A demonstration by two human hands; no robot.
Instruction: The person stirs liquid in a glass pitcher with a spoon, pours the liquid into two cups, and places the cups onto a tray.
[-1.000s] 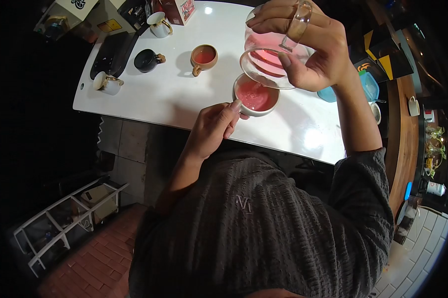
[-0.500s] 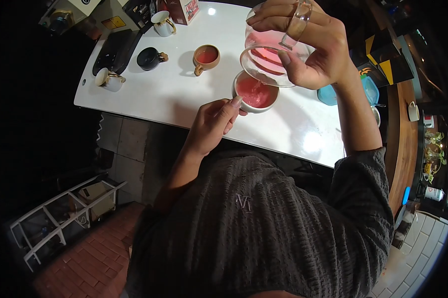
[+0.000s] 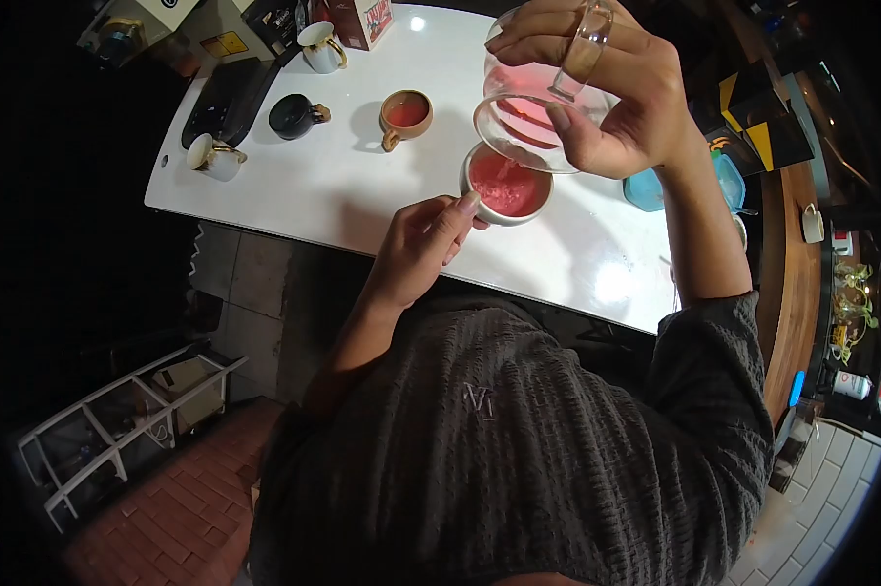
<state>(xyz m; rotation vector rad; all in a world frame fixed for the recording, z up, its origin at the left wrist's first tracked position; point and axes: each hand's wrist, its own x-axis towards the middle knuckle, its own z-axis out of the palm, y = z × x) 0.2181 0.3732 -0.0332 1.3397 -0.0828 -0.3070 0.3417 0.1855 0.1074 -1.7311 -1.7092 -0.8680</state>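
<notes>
My right hand [image 3: 616, 98] grips a clear glass pitcher [image 3: 499, 117] by its handle and holds it tipped. Pink-red liquid runs from the pitcher's rim into a white cup [image 3: 546, 203] just below. The cup is well filled, and the liquid's surface is rippled and bubbly. My left hand [image 3: 429, 239] is closed at the cup's near-left side, thumb on top; the fingers hide the part it grips, probably the handle. Beyond them stands a brown cup [image 3: 419, 127] holding reddish liquid.
On the white table [image 3: 323, 195] stand a black cup [image 3: 292, 117] and two white mugs with gold handles, one at the left [image 3: 211, 158], one at the back [image 3: 320, 49]. A dark flat device [image 3: 228, 103] lies left. Blue containers [image 3: 644, 189] are right. A white metal rack [image 3: 118, 439] stands lower left.
The liquid in the white cup has risen a little. The cup and my left hand have shifted very slightly; the pitcher stays tipped, with less liquid near its rim.
</notes>
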